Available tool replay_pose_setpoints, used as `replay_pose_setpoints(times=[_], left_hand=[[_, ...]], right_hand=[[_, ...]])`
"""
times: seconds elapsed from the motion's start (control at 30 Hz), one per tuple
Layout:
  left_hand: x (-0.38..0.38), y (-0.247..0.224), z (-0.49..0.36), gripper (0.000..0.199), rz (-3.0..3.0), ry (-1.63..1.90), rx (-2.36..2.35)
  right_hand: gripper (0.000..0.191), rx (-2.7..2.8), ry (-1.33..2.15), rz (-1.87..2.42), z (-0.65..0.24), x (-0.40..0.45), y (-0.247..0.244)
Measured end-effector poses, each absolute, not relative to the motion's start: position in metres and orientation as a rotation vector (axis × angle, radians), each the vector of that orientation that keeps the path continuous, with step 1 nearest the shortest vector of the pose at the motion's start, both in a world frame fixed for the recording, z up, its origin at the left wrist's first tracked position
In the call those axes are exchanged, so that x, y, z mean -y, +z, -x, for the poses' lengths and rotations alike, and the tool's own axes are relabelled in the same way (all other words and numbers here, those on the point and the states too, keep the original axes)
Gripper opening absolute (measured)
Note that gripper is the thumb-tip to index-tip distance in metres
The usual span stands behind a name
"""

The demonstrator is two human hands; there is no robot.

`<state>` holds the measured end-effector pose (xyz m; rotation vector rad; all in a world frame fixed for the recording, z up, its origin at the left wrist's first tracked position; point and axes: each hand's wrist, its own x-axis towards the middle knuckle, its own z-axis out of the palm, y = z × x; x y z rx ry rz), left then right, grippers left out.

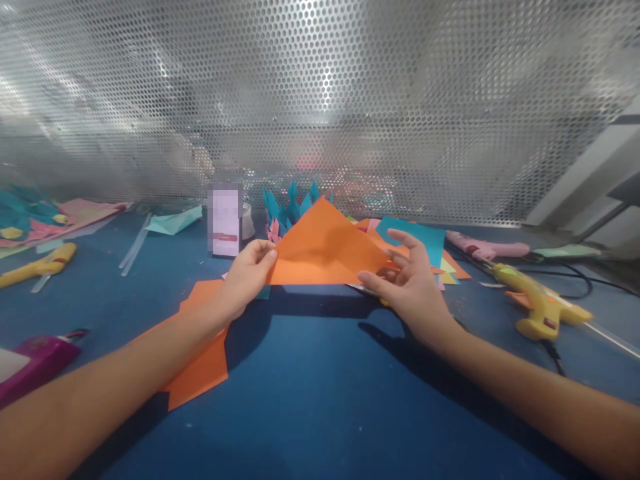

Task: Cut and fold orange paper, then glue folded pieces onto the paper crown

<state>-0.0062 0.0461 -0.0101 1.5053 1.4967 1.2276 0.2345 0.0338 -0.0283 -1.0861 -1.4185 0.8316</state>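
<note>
An orange paper triangle [325,247] is held up above the blue table, its point upward and its straight edge at the bottom. My left hand [253,270] pinches its left corner between thumb and fingers. At the right corner, my right hand [407,280] has its thumb at the lower edge and its fingers spread apart, some of them near the back of the paper. More orange paper [203,363] lies on the table under my left forearm.
Behind stand blue folded paper shapes [293,203] and a phone [226,223]. Blue paper [425,237] lies right. Yellow glue guns [545,307] [43,265], a pink one [487,247] and a magenta object [40,360] lie around. Perforated metal [320,87] closes the back.
</note>
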Motion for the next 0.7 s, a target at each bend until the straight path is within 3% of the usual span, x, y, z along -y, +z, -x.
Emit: replay_pose_setpoints(times=[0.17, 0.37, 0.43, 0.57, 0.7], left_hand=[[-0.046, -0.013, 0.005, 0.022, -1.455, 1.292, -1.441], [-0.039, -0.013, 0.001, 0.034, -1.565, 1.194, -1.188], [-0.037, -0.012, 0.001, 0.027, -1.679, 1.178, -1.222], [-0.032, -0.01, 0.003, 0.006, -1.982, 1.245, -1.206], [-0.026, -0.012, 0.006, 0.016, -2.524, 1.425, -0.951]], right_hand=[[0.072, 1.312, 1.111, 0.966, -0.232, -0.031, -0.024], [0.069, 1.355, 1.041, 0.966, -0.233, -0.028, -0.019], [0.06, 1.356, 0.98, 0.97, -0.234, -0.029, -0.019], [0.02, 1.497, 0.786, 0.91, -0.24, -0.029, -0.023], [0.02, 1.846, 0.534, 0.69, -0.247, -0.025, -0.021]])
